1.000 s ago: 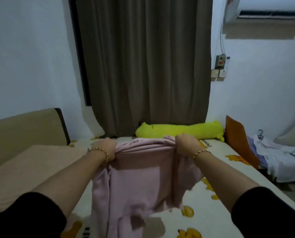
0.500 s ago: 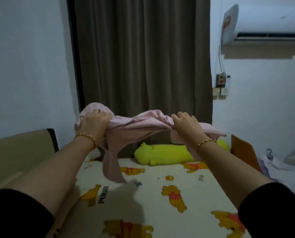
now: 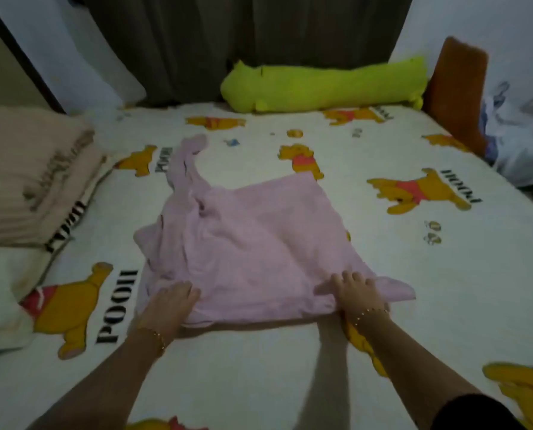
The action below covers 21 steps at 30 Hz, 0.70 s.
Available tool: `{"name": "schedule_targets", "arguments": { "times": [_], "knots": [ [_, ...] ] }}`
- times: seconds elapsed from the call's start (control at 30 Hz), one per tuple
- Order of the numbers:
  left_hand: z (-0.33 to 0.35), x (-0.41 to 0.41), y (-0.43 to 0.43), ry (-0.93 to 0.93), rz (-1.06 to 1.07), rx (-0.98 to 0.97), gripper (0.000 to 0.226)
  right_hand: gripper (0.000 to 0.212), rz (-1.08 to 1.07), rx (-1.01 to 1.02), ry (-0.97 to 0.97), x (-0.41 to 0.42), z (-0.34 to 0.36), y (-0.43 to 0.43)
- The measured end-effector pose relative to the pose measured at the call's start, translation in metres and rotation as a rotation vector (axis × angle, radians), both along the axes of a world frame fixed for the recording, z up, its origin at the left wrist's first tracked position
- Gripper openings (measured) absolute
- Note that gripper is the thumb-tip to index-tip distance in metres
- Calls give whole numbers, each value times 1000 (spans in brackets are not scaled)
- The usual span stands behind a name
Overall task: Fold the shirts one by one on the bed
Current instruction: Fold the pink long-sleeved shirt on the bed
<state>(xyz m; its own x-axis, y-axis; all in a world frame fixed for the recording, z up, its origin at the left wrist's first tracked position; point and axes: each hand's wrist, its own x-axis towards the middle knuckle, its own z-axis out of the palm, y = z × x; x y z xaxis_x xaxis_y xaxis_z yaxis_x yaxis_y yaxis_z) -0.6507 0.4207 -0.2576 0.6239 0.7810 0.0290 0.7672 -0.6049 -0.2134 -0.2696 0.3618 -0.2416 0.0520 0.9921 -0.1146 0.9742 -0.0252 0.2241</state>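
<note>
Pink shirt lies spread mid-bed, one sleeve trailing toward 11 o'clock. Bare sheet opens at 6 o'clock and wide at 3 o'clock. It's tighter at 9 o'clock, where the folded beige blanket sits near the shirt's edge. The green bolster lines the far edge at 12. Left hand and right hand rest on the near hem, fingers laid over the cloth. Thumbs are hidden, so I cannot tell whether they pinch.
</note>
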Motion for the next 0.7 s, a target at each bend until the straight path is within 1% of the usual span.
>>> {"name": "schedule_targets", "arguments": {
  "times": [0.03,0.1,0.2,0.33,0.43,0.57,0.7],
  "knots": [
    [-24,-1,-20,-21,55,-64,77,35,-15,-5,-24,2,-21,-20],
    [-55,-2,-52,-63,108,-82,80,31,-37,57,15,6,-49,-46],
    [-70,-3,-69,-128,149,-30,76,28,-140,41,2,17,-80,-57],
    [-63,-5,-79,-125,229,-13,57,10,-141,-34,-45,25,-75,-71],
    [-50,-5,-101,-123,256,-10,51,23,-121,-89,-101,32,-69,-89],
    [-47,-11,-151,-121,273,-12,54,26,-94,-108,-98,31,-56,-125],
    [-46,-18,-217,-101,307,-38,56,28,-77,-153,-41,30,-56,-177]
  ]
}}
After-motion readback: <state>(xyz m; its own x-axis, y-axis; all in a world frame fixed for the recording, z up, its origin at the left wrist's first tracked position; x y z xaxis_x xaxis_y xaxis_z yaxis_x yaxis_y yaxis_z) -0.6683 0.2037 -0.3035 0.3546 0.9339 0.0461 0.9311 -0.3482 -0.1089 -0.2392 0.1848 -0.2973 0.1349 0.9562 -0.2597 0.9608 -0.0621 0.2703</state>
